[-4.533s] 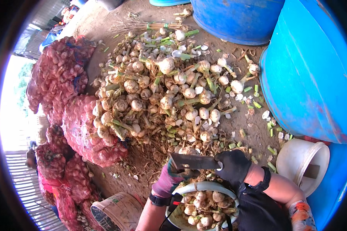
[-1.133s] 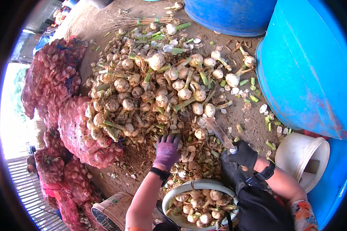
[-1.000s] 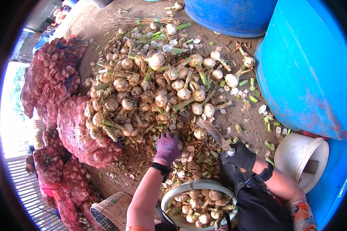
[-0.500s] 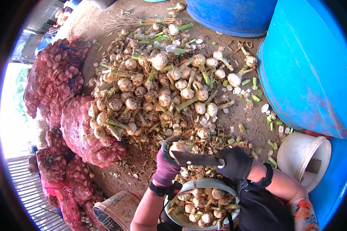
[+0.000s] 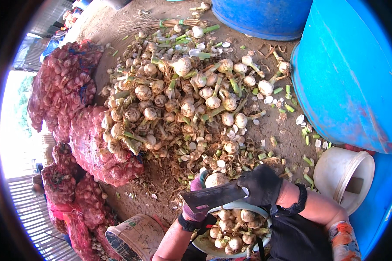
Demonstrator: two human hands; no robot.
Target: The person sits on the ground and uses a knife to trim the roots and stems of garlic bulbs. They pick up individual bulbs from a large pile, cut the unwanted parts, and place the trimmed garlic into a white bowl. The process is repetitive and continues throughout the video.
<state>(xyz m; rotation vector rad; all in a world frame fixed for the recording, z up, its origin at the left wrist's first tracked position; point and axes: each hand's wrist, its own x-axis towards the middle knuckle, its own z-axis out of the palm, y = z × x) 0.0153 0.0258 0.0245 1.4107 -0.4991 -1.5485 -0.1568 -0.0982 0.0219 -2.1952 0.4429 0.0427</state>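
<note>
Low in the view, my left hand, in a pink glove, grips a pale garlic bulb, partly hidden behind a dark, wide blade. My right hand, in a black glove, is closed on the handle of this knife, which lies across the front of my left hand and the bulb. Below them a pale basin holds several trimmed bulbs. Beyond my hands a big heap of bulbs with stalks covers the floor, with cut green stalk pieces and white skins around it.
Pink mesh sacks of bulbs are piled at the left, with a bucket below. At the right stand blue tubs and a white bucket on its side. A bundle of thin sticks lies at the back.
My left hand came back from the heap with a bulb about half a second ago. The knife has swung from pointing into the heap to lying across that hand, and now tilts lower at its tip.
</note>
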